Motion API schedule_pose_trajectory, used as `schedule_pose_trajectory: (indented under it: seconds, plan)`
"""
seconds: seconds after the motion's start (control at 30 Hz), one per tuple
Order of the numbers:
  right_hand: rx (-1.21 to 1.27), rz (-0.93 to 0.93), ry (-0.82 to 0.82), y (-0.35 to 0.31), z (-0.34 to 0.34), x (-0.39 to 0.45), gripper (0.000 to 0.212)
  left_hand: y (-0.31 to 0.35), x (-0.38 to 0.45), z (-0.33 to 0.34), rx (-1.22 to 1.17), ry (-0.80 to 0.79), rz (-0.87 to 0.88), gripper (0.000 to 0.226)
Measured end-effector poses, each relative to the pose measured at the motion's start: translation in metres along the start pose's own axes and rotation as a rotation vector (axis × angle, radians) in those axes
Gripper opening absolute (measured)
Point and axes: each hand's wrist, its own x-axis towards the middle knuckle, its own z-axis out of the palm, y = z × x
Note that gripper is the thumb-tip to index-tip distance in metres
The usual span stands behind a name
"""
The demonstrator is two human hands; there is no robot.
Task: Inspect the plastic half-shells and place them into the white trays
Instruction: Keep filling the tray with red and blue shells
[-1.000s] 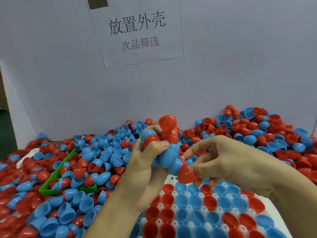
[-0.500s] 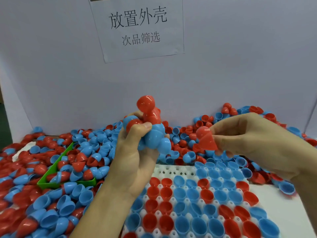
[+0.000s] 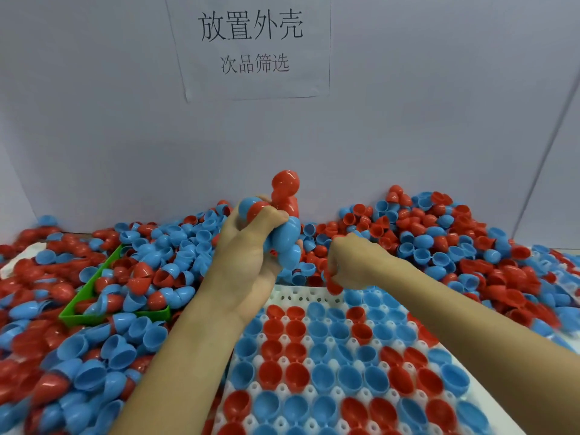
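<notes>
My left hand grips a nested stack of red and blue half-shells, held upright above the far edge of the white tray. My right hand has its fingers curled round a red half-shell, low over the tray's far row. The tray's sockets hold several red and blue shells, open side up. Loose red and blue half-shells lie heaped all round the tray.
A green bin with shells in it sits to the left among the heap. A grey wall with a paper sign closes the back. More loose shells fill the near left.
My right hand pulled the red half-shell off the bottom of the stack, lifted it, then lowered it to the tray's far row. The left hand kept hold of the stack.
</notes>
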Motion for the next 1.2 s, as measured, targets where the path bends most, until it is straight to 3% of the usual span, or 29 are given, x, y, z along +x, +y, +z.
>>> schedule_pose_trajectory:
  seconds: [0.1,0.33,0.57,0.73,0.83,0.93,1.0,1.2]
  plan:
    - [-0.102,-0.049,-0.071,-0.005,0.011,0.001,0.035,0.003,-0.001,-0.002,0.020,-0.016,0.014,0.023]
    - [-0.121,-0.059,-0.054,-0.005,0.021,0.000,0.033,0.005,0.000,-0.002,0.048,-0.022,0.009,0.032]
    - [0.066,-0.024,-0.131,0.000,0.012,-0.004,0.044,-0.001,0.001,-0.005,0.122,-0.030,-0.011,0.025]
    - [0.173,0.005,-0.002,0.005,-0.010,-0.013,0.035,-0.010,0.002,-0.007,0.176,0.006,-0.052,0.024]
    - [0.560,-0.047,0.117,-0.006,-0.036,-0.028,0.038,-0.014,0.002,-0.010,0.254,0.001,-0.028,0.031]
    - [1.199,-0.074,-0.101,-0.024,-0.055,-0.047,0.042,-0.016,0.001,-0.011,0.442,-0.027,0.077,0.028]
    - [1.289,-0.127,-0.174,-0.032,-0.059,-0.056,0.038,-0.014,0.000,-0.012,0.560,-0.059,0.143,0.024]
    - [1.277,-0.159,-0.128,-0.030,-0.062,-0.063,0.025,-0.010,-0.001,-0.017,0.644,-0.137,0.205,0.026]
